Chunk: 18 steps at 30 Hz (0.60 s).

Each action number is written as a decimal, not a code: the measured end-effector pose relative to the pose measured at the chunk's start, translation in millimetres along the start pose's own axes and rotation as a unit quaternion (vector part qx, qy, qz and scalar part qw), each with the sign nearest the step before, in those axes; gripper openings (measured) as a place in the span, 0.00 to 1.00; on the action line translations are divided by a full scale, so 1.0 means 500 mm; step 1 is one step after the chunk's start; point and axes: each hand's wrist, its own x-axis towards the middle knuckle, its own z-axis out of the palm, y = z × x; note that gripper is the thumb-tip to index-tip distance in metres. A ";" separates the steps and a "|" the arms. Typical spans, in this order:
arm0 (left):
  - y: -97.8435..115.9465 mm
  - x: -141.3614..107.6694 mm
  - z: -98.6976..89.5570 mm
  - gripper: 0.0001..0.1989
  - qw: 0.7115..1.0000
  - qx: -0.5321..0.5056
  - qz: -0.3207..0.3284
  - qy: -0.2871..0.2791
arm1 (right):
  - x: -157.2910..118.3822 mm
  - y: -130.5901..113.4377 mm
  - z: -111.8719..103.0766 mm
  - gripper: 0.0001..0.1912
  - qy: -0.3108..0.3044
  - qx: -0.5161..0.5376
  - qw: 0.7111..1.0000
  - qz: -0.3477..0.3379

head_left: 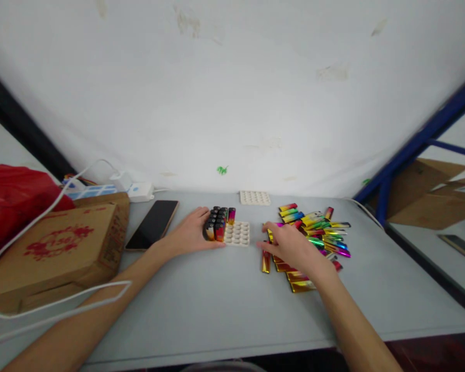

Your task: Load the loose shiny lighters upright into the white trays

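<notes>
Loading the tray point(238, 234) at centre, seemingly: my left hand point(191, 232) curls round the standing tubes point(217, 222), my part-curled right hand point(290, 243) meets loose tubes point(318, 241) centre-right, both holds unclear, needing one clean pinch.

left hand point(191, 231) cupped, right hand point(291, 245) half-curled

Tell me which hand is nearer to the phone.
Left. The left hand is just right of the phone, beside the near tray; the right hand is farther right, at the colorful pile.
</notes>
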 end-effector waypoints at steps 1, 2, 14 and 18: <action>-0.003 -0.001 -0.001 0.33 1.000 0.000 -0.001 0.001 | -0.005 -0.007 0.003 0.17 -0.007 -0.001 1.000 -0.004; -0.004 -0.001 -0.003 0.33 1.000 -0.001 -0.002 0.003 | -0.009 -0.015 0.007 0.19 -0.015 -0.002 1.000 -0.009; -0.007 -0.002 0.000 0.32 1.000 -0.004 -0.002 0.003 | 0.013 -0.027 0.030 0.13 0.028 0.074 0.997 -0.003; -0.014 -0.002 0.002 0.32 1.000 0.000 0.002 -0.003 | 0.029 -0.005 0.022 0.11 0.100 0.162 0.981 -0.035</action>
